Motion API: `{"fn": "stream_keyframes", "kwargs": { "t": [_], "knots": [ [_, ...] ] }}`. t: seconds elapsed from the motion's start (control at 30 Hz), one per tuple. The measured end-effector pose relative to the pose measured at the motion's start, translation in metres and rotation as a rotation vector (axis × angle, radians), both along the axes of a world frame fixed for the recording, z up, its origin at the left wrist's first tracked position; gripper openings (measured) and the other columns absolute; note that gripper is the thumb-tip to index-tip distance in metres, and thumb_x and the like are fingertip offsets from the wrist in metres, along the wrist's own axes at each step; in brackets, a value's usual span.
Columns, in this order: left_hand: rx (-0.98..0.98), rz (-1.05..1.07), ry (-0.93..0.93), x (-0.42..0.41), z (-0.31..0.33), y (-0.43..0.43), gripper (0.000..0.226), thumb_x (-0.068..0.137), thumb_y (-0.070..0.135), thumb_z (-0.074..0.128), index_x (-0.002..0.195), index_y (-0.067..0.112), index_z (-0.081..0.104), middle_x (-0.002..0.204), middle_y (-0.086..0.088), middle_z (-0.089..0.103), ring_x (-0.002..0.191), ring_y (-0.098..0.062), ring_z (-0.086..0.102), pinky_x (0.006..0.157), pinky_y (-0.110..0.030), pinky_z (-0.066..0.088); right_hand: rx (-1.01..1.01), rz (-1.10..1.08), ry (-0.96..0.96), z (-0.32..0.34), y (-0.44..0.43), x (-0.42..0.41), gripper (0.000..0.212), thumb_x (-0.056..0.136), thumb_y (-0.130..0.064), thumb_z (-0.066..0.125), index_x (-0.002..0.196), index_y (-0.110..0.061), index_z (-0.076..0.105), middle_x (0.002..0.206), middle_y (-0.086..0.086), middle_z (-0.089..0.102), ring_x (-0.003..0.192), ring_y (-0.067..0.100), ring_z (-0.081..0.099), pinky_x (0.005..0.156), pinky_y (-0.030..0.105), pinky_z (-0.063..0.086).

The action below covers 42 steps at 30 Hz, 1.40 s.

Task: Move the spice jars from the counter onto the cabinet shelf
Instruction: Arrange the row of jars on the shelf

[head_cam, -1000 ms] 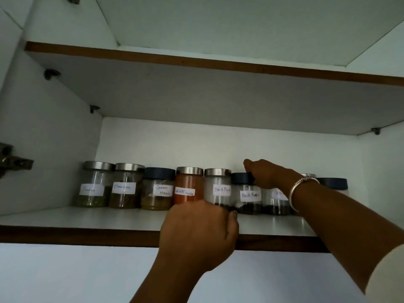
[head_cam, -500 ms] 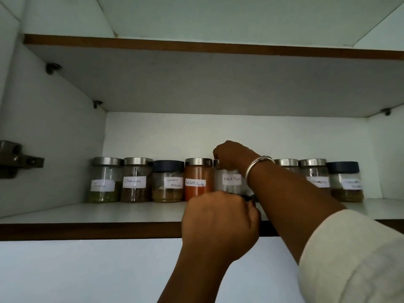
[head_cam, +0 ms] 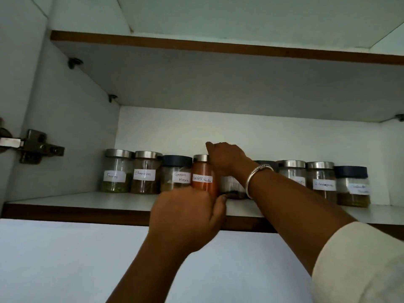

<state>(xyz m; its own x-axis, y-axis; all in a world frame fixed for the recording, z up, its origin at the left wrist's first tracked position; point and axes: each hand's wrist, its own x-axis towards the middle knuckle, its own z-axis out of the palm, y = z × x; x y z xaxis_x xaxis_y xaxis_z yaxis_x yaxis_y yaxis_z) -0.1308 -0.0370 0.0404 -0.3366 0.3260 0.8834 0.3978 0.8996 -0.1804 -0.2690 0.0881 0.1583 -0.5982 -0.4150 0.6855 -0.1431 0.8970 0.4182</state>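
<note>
Spice jars (head_cam: pixel 144 176) are lined along the shelf (head_cam: pixel 65 202). The middle jar (head_cam: pixel 231 185) is gripped from above by the right hand (head_cam: pixel 227 159). The left hand (head_cam: pixel 185 217) is curled at the shelf edge; its hold cannot be told.

One view only, head-worn. The cabinet (head_cam: pixel 72 132) is looked into from below, tilted upward, close in. The shelf (head_cam: pixel 76 199) is seen nearly edge-on across the middle; the upper board (head_cam: pixel 218 84) is shown from underneath at 12 o'clock. A hinge (head_cam: pixel 32 146) is caught at 9 o'clock. The left forearm (head_cam: pixel 140 270) is seen entering at 6, the right forearm (head_cam: pixel 295 206) at 4 o'clock.
</note>
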Motion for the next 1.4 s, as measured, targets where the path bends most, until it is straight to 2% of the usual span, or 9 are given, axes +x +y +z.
{"fn": "stream_keyframes", "kwargs": {
  "t": [0.1, 0.17, 0.27, 0.37, 0.7, 0.93, 1.03, 1.27, 1.4],
  "knots": [
    [0.013, 0.095, 0.009, 0.004, 0.003, -0.038, 0.065, 0.077, 0.061, -0.009, 0.064, 0.027, 0.046, 0.053, 0.009, 0.043, 0.048, -0.001, 0.042, 0.046, -0.017, 0.026, -0.06, 0.081, -0.229, 0.004, -0.017, -0.003, 0.048, 0.093, -0.037, 0.049, 0.129, -0.006, 0.043, 0.127, 0.016, 0.054, 0.114, 0.031, 0.053, 0.092, 0.041, 0.045],
    [0.022, 0.145, 0.002, 0.007, 0.003, -0.056, 0.066, 0.073, 0.061, -0.011, 0.058, 0.027, 0.042, 0.049, 0.008, 0.041, 0.044, -0.002, 0.039, 0.044, -0.016, 0.019, -0.066, 0.039, -0.331, 0.011, -0.027, -0.004, 0.043, 0.091, -0.042, 0.051, 0.115, -0.006, 0.055, 0.119, 0.014, 0.06, 0.106, 0.028, 0.057, 0.088, 0.038, 0.048],
    [0.024, 0.184, 0.019, 0.007, 0.002, -0.067, 0.063, 0.077, 0.061, -0.005, 0.054, 0.025, 0.041, 0.044, 0.007, 0.035, 0.039, -0.003, 0.034, 0.043, -0.017, 0.014, -0.044, -0.016, -0.286, 0.02, -0.039, -0.008, 0.034, 0.089, -0.034, 0.058, 0.105, -0.005, 0.06, 0.11, 0.012, 0.063, 0.099, 0.027, 0.061, 0.081, 0.035, 0.051],
    [0.037, 0.183, 0.05, 0.006, 0.001, -0.066, 0.062, 0.08, 0.06, 0.0, 0.052, 0.024, 0.042, 0.042, 0.007, 0.032, 0.038, -0.003, 0.031, 0.042, -0.018, 0.017, -0.029, -0.045, -0.204, 0.018, -0.048, -0.013, 0.033, 0.089, -0.023, 0.058, 0.117, -0.005, 0.053, 0.118, 0.014, 0.058, 0.105, 0.029, 0.058, 0.078, 0.033, 0.047],
    [0.035, 0.151, 0.11, 0.001, -0.003, -0.066, 0.065, 0.075, 0.058, -0.008, 0.061, 0.025, 0.046, 0.047, 0.007, 0.031, 0.044, -0.005, 0.031, 0.045, -0.021, 0.018, -0.104, 0.019, -0.18, 0.017, -0.04, -0.022, 0.038, 0.082, -0.026, 0.065, 0.11, -0.004, 0.049, 0.112, 0.016, 0.059, 0.097, 0.03, 0.058, 0.07, 0.031, 0.041],
    [0.083, 0.09, 0.12, 0.005, -0.002, -0.066, 0.058, 0.081, 0.054, 0.003, 0.055, 0.021, 0.043, 0.043, 0.007, 0.028, 0.038, -0.003, 0.024, 0.044, -0.019, 0.013, -0.052, 0.0, -0.345, 0.024, -0.089, -0.016, 0.042, 0.086, -0.032, 0.058, 0.119, -0.008, 0.053, 0.124, 0.013, 0.058, 0.105, 0.028, 0.057, 0.093, 0.044, 0.048],
    [0.1, 0.063, 0.103, 0.006, -0.001, -0.065, 0.052, 0.087, 0.051, 0.017, 0.048, 0.021, 0.034, 0.04, 0.008, 0.024, 0.035, -0.003, 0.019, 0.043, -0.017, 0.01, -0.005, -0.015, -0.356, 0.023, -0.106, -0.018, 0.028, 0.086, -0.032, 0.059, 0.102, -0.01, 0.063, 0.11, 0.011, 0.065, 0.094, 0.026, 0.06, 0.085, 0.039, 0.051],
    [0.199, 0.027, 0.164, 0.003, -0.002, -0.064, 0.047, 0.076, 0.047, 0.051, 0.04, 0.018, 0.049, 0.039, 0.01, 0.026, 0.036, -0.005, 0.02, 0.05, -0.01, 0.003, -0.058, 0.064, -0.282, 0.018, -0.099, -0.013, 0.052, 0.086, -0.051, 0.056, 0.114, -0.007, 0.062, 0.115, 0.008, 0.062, 0.106, 0.024, 0.056, 0.082, 0.03, 0.044],
    [0.221, -0.046, 0.147, -0.003, -0.007, -0.061, 0.045, 0.075, 0.047, 0.053, 0.041, 0.018, 0.05, 0.034, 0.009, 0.04, 0.035, -0.004, 0.024, 0.042, -0.012, 0.021, -0.067, 0.076, -0.268, 0.014, -0.1, -0.011, 0.046, 0.088, -0.048, 0.055, 0.107, -0.007, 0.062, 0.109, 0.008, 0.062, 0.103, 0.024, 0.056, 0.073, 0.026, 0.035]
  ]
}}
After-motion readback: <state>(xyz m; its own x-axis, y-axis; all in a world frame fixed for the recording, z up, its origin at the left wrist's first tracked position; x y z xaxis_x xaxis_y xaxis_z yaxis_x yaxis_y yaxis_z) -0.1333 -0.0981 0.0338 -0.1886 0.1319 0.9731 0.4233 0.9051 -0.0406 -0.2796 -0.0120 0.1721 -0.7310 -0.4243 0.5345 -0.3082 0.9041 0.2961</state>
